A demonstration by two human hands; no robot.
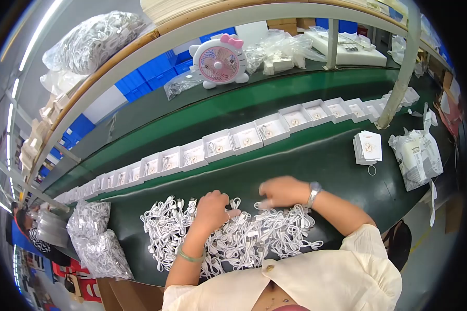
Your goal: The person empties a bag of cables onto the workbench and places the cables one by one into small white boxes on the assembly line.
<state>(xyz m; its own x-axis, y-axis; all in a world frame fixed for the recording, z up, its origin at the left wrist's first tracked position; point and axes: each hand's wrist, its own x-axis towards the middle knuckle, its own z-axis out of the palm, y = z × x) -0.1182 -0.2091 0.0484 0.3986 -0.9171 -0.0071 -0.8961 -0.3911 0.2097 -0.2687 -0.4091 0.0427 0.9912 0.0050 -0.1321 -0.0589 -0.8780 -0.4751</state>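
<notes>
A wide heap of white coiled charging cables lies on the green work surface in front of me. Over the upper middle of the heap, my left hand has its fingers curled in and its thumb sticking out to the right. Those fingertips are hidden, so whatever they hold does not show. A cable loop is close to that thumb. My right hand hovers just above the heap's back edge, slightly blurred. Its fingers and thumb point left with a gap between them, and I see nothing in it.
Beyond the heap runs a long row of open white boxes with printed inserts, some holding cables. Bagged cables lie left. A stack of white cards and a plastic packet lie right. A pink-and-white fan stands behind a metal post.
</notes>
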